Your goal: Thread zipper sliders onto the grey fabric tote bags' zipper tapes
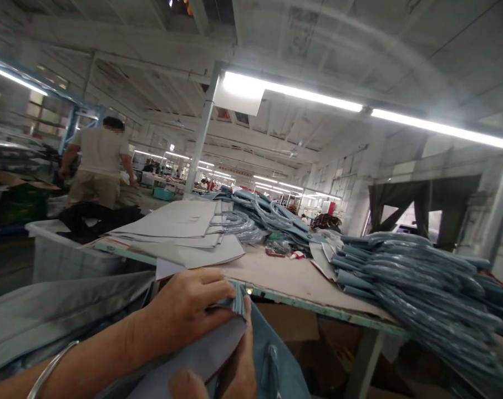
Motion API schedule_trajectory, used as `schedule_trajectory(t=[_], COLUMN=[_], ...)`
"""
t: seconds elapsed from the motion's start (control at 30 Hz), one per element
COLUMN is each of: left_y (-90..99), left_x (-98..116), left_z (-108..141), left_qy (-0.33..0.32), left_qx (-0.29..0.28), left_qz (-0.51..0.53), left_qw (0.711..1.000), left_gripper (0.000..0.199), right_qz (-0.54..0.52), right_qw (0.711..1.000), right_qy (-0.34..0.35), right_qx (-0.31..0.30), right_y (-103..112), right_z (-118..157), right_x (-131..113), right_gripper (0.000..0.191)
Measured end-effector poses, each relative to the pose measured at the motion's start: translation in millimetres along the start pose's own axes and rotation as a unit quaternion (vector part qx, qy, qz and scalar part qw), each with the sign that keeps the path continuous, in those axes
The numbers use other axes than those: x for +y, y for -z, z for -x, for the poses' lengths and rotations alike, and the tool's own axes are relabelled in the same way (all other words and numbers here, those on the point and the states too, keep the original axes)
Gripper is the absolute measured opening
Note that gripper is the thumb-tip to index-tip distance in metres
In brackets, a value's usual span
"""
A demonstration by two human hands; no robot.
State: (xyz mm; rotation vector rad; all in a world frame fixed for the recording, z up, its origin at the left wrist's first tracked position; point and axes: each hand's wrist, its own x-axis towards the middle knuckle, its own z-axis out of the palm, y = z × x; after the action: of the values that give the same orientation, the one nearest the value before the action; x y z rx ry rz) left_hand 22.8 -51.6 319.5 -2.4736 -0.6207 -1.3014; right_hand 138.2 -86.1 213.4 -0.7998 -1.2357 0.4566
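A blue-grey bag [286, 354], with a clear-wrapped handle on its side, is held low in front of me, beside the table's near edge. My left hand [199, 299], a bracelet on its wrist, is closed over the bag's layered upper edge, fingers bent around it. Below it, my right hand [240, 360] is wrapped around the bag and a pale grey sheet [201, 354], fingers pointing up along the far side, thumb on the near side. The sheet stands against or partly inside the bag; I cannot tell which. The bag's lower part is out of frame.
The table [284, 274] carries stacked pale sheets [172, 219] at left and heaped blue-grey bags [401, 266] with plastic-wrapped handles at right. A small red-and-white bottle [296, 255] lies mid-table. A white bin [72, 260] and a walking person [99, 160] are at left.
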Motion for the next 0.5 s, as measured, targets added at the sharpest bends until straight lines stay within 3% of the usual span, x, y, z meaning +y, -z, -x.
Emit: schedule_trajectory(t=[0.07,0.17,0.27,0.4,0.5], left_y=[0.2,1.6,3.7,4.2,5.4], left_x=[-2,-7,-13,-13,-6], left_z=[-1,-4,-5,-4,-5], left_qy=[0.013,0.029,-0.002,-0.067,-0.102], left_qx=[-0.002,-0.009,-0.023,-0.051,-0.065], left_qz=[0.002,0.017,0.03,0.038,0.013], left_qw=[1.0,0.999,0.999,0.996,0.993], left_gripper=[0.001,0.007,0.005,0.02,0.026], right_qz=[-0.001,0.031,0.031,0.058,0.081], right_qw=[1.0,0.999,1.0,0.998,0.992], right_qy=[-0.022,-0.007,0.0,0.0,0.087], right_qx=[0.008,0.024,-0.001,-0.02,-0.032], right_y=[-3,4,19,37,52], right_z=[-3,-15,-27,-32,-38], right_x=[-4,-8,-6,-2,1], right_gripper=[0.102,0.073,0.046,0.035,0.035])
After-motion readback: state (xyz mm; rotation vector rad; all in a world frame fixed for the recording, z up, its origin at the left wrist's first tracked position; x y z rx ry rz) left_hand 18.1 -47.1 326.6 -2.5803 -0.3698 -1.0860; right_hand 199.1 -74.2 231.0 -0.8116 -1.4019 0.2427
